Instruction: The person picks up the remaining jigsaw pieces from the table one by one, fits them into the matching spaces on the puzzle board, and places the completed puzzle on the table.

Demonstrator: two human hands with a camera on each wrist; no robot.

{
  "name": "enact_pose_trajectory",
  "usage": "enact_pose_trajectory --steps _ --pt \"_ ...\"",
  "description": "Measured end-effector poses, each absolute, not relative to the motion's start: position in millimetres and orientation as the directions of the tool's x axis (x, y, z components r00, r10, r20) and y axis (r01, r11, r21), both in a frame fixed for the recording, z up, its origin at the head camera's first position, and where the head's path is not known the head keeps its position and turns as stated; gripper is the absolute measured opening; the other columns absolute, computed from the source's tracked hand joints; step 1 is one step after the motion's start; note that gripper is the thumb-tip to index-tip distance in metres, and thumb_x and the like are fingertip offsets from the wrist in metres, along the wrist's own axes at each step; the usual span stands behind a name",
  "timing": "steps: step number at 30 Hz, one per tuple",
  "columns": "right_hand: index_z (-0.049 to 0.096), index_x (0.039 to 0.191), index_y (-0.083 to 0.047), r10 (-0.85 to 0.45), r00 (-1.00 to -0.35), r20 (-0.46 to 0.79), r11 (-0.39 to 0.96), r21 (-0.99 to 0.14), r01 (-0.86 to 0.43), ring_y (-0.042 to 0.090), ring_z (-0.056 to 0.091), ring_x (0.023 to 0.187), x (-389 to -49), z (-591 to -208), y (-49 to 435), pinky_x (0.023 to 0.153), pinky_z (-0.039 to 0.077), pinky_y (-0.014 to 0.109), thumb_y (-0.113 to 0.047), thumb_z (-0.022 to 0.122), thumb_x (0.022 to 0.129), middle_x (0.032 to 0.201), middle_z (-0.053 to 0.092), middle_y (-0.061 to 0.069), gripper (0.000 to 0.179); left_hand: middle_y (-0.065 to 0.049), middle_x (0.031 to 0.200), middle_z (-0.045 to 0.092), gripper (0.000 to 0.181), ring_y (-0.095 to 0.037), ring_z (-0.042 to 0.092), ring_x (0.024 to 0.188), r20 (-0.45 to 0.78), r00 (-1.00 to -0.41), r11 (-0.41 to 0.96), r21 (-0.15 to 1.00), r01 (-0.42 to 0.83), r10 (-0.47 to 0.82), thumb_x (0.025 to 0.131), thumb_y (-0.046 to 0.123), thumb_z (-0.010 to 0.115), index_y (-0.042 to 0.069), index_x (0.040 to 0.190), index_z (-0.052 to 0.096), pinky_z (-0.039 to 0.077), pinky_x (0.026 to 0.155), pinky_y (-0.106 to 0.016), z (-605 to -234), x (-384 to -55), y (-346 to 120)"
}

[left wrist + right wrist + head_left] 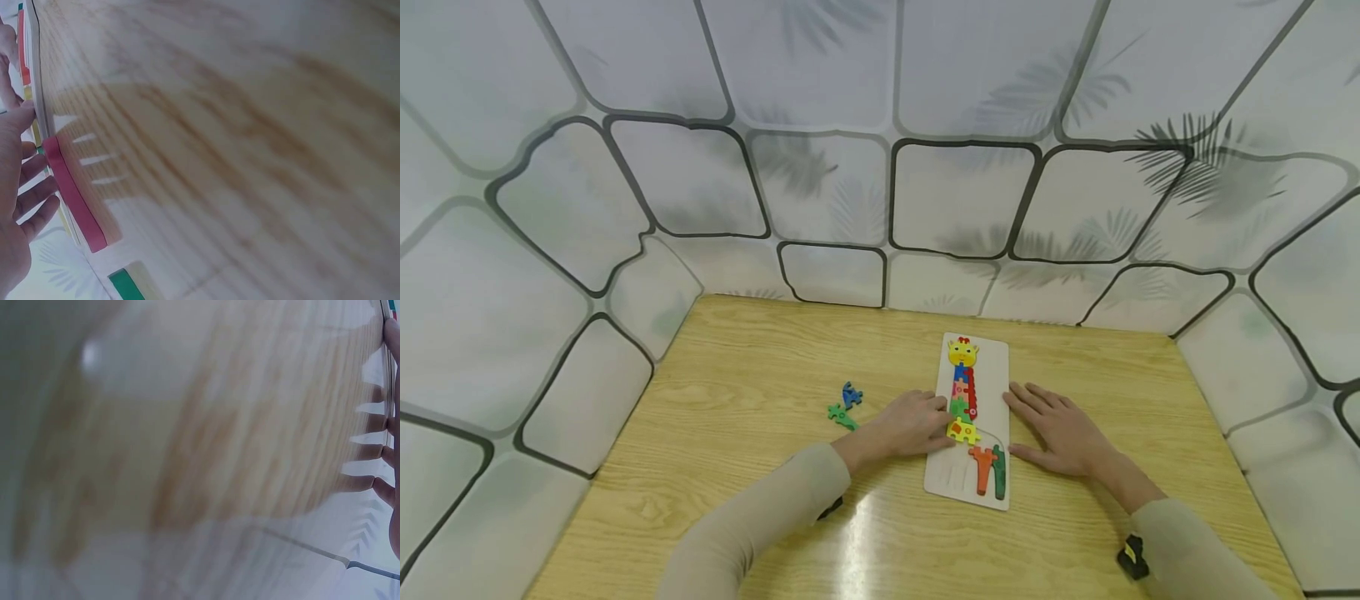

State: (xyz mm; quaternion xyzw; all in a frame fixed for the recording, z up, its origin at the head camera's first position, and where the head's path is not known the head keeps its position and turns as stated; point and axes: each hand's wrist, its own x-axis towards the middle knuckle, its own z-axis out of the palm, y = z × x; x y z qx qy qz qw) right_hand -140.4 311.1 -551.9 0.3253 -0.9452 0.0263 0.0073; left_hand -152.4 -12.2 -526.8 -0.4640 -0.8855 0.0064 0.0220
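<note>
A pale wooden puzzle board [992, 367] lies on the table with a giraffe on it, partly made of coloured pieces. My left hand [913, 425] reaches over the board's left edge, its thumb and index finger pinching a yellow puzzle piece [962, 432] at the giraffe's body. Its other fingers spread beside the edge, near a crimson piece [74, 197] on the table in the left wrist view. Flat on the table, my right hand [1063, 429] touches the board's right edge with its fingertips. Orange [982, 471] and dark green [999, 473] leg pieces sit low on the board.
Left of the board lie a loose blue piece [852, 395] and a loose green piece [842, 417]. The wooden table [760, 358] meets patterned walls [962, 200] behind and at both sides. Black wrist devices [1132, 558] show at the sleeves.
</note>
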Motion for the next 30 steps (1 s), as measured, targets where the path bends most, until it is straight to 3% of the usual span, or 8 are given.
enact_pose_trajectory --steps 12,16,20,30 --pt "0.04 0.164 -0.015 -0.62 -0.783 0.054 0.782 -0.039 -0.622 0.042 0.045 0.152 -141.3 -555.2 313.4 0.116 0.044 0.064 -0.063 0.062 0.098 0.169 0.042 0.012 0.084 0.006 0.107 0.072 0.039 -0.009 0.064 0.093 0.003 -0.582 0.582 -0.009 0.813 0.813 0.103 0.057 0.059 0.024 0.114 0.076 0.056 0.085 -0.024 -523.3 -154.2 -16.3" --pt "0.039 0.164 -0.015 -0.623 -0.781 0.046 0.78 -0.04 -0.624 0.042 0.043 0.153 -141.6 -554.9 313.6 0.117 0.043 0.064 -0.063 0.062 0.098 0.17 0.04 0.012 0.085 0.001 0.125 0.074 0.046 -0.015 0.07 0.113 -0.026 -0.605 0.604 -0.029 0.796 0.796 0.103 0.059 0.058 0.022 0.127 0.074 0.058 0.099 -0.03 -519.9 -157.1 -20.2" --pt "0.038 0.164 -0.014 -0.624 -0.78 0.047 0.779 -0.045 -0.625 0.042 0.043 0.153 -141.3 -554.0 313.1 0.117 0.043 0.064 -0.062 0.063 0.098 0.17 0.04 0.012 0.085 -0.004 0.139 0.071 0.051 -0.021 0.067 0.129 -0.063 -0.622 0.621 -0.029 0.783 0.781 0.104 0.058 0.056 0.02 0.137 0.07 0.055 0.111 -0.037 -514.2 -159.3 -25.9" --pt "0.039 0.164 -0.014 -0.633 -0.771 0.064 0.771 -0.039 -0.636 0.043 0.044 0.152 -142.4 -556.6 314.1 0.116 0.044 0.064 -0.061 0.062 0.098 0.169 0.041 0.013 0.084 -0.003 0.135 0.072 0.049 -0.02 0.068 0.124 -0.065 -0.649 0.648 -0.04 0.761 0.758 0.104 0.058 0.057 0.021 0.132 0.072 0.056 0.109 -0.037 -506.0 -158.7 -43.4"
